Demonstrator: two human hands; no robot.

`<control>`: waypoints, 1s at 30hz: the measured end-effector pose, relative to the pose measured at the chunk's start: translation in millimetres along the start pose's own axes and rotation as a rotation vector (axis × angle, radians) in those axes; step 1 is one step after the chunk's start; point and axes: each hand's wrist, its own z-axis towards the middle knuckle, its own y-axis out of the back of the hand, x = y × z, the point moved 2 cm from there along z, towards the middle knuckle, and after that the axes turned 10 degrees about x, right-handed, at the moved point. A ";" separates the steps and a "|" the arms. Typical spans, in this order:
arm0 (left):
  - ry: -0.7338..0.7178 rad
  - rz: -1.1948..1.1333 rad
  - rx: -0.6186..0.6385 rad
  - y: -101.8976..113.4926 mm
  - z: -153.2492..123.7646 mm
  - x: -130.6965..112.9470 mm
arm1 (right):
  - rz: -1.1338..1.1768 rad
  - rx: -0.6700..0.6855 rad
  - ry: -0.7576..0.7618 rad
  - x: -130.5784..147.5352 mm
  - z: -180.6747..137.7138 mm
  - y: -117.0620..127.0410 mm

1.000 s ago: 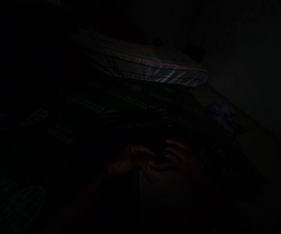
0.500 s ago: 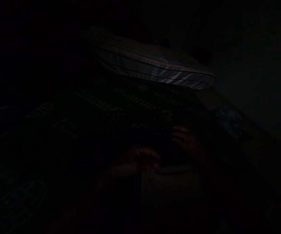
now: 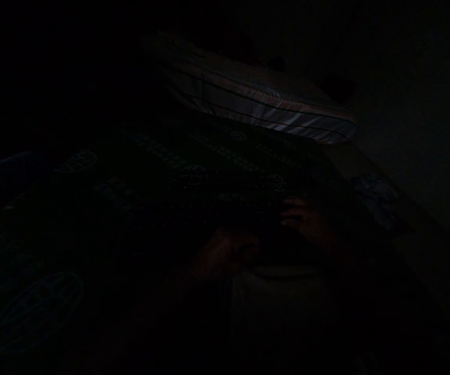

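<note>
The scene is very dark. My left hand [image 3: 225, 252] rests low in the middle, fingers curled, at the edge of a pale cloth [image 3: 279, 297] that lies in front of me. My right hand [image 3: 307, 221] lies further right and higher on a dark patterned bedsheet [image 3: 194, 172], fingers bent and pointing left. Whether either hand holds anything is lost in the gloom.
A striped pillow [image 3: 256, 99] lies at the head of the bed, upper middle. A crumpled pale fabric [image 3: 377, 195] sits at the right bed edge. A plain wall [image 3: 416, 104] runs along the right.
My two hands, close together a second ago, have drawn apart. The right hand has moved up and to the right; the left has stayed low. The view has shifted slightly.
</note>
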 end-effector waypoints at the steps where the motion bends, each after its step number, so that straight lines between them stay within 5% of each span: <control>1: -0.008 0.020 0.001 0.0 0.1 0.1 | 0.020 0.006 -0.022 -1.0 0.8 0.2; 30: 0.032 0.008 0.077 -1.4 0.5 -2.6 | 0.133 -0.107 -0.122 1.8 -5.4 -8.2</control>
